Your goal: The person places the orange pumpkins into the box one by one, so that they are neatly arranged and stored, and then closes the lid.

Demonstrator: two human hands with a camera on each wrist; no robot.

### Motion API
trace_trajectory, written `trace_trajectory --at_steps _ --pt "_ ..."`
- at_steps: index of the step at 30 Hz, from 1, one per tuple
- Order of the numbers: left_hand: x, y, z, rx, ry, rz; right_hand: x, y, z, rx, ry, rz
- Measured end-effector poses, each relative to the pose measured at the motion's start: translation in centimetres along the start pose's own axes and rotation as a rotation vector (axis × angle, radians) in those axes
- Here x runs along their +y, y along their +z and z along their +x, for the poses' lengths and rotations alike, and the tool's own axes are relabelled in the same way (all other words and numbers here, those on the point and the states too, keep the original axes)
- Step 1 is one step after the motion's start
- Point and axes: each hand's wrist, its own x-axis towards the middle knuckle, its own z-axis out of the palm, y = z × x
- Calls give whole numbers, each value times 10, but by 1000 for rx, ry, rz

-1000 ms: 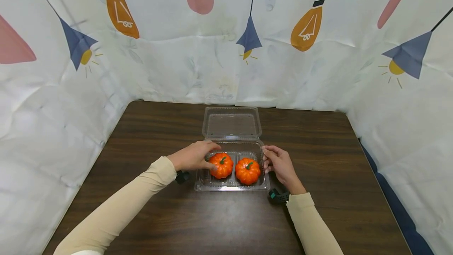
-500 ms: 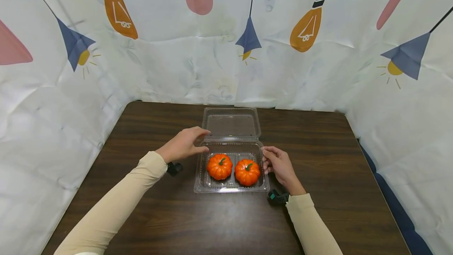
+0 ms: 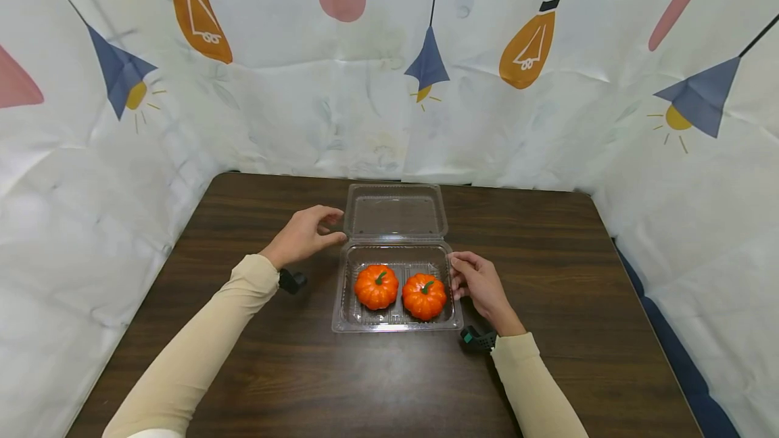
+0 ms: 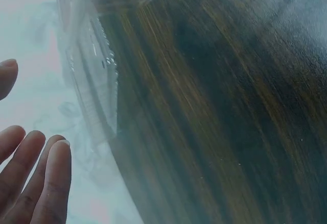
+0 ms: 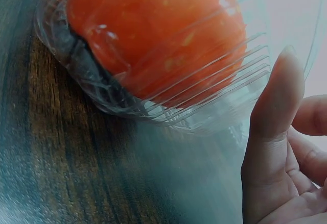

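Observation:
A clear plastic clamshell container (image 3: 344,303) sits mid-table, its lid (image 3: 397,211) lying open flat behind it. Two small orange pumpkins sit inside, one left (image 3: 376,286) and one right (image 3: 424,296). My left hand (image 3: 333,225) hovers just off the lid's left edge with relaxed, spread fingers (image 4: 46,183) holding nothing; the lid's rim (image 4: 97,81) stands close by. My right hand (image 3: 455,269) holds the base's right rim with curled fingers. Its thumb (image 5: 276,101) lies against the ribbed wall (image 5: 204,117), with a pumpkin (image 5: 153,35) behind the plastic.
The dark wooden table (image 3: 578,276) is closed in on three sides by a white printed cloth (image 3: 304,113). Small black wrist cameras sit under my left wrist (image 3: 292,280) and right wrist (image 3: 479,338).
My left hand let go of the left pumpkin and drew back and left to the lid's left edge. My right hand stayed at the right rim.

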Motion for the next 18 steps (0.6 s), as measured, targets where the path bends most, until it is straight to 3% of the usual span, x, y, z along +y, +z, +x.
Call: trace_trajectory --at_steps 6,18 --pt "-10 4 8 25 -23 -33 0 -1 0 -7 3 -8" --pt "-22 13 21 15 -99 -65 2 -2 1 -13 3 -4"
